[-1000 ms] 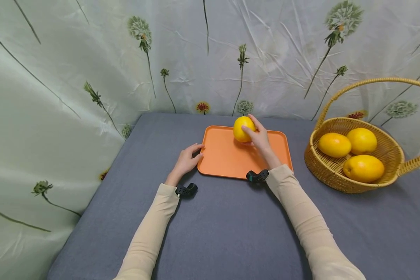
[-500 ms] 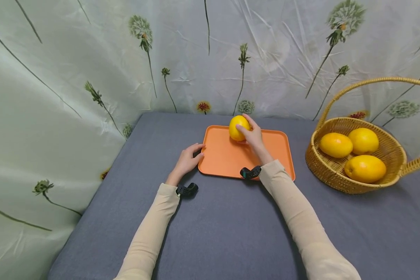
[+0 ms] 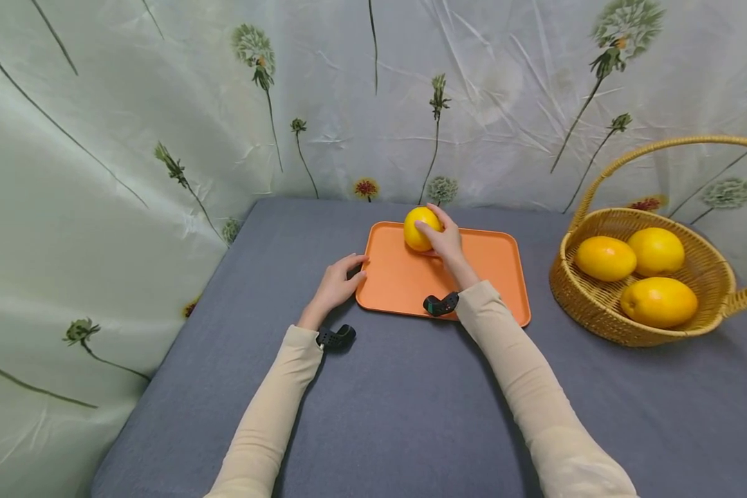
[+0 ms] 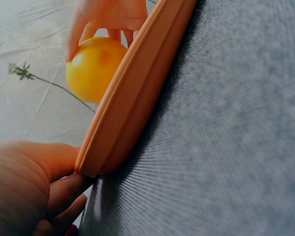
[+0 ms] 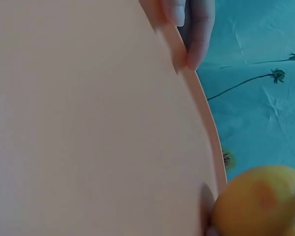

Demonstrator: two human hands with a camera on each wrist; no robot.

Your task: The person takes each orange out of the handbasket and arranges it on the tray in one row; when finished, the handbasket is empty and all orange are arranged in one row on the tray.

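Note:
A yellow mango [image 3: 421,229] with a reddish patch is held in my right hand [image 3: 446,243], thumb on the near side and fingers round the far side. It is over the back part of the orange tray [image 3: 386,277]; whether its underside touches the tray I cannot tell. In the left wrist view, the mango [image 4: 96,69] shows beyond the tray's raised rim [image 4: 130,98]. My left hand [image 3: 336,282] rests at the tray's left edge, with thumb and fingertips touching the rim. The right wrist view shows fingers [image 5: 199,34] of that hand against the rim.
To the right stands a wicker basket [image 3: 588,315] with a tall arched handle, holding three similar yellow fruits [image 3: 658,303]. A grey cloth [image 3: 380,401] covers the table. Behind and to the left hangs a pale curtain [image 3: 193,90] printed with dandelions.
My right hand has carried the mango a little to the left over the tray. My left hand stays at the tray's edge. The head view has shifted slightly.

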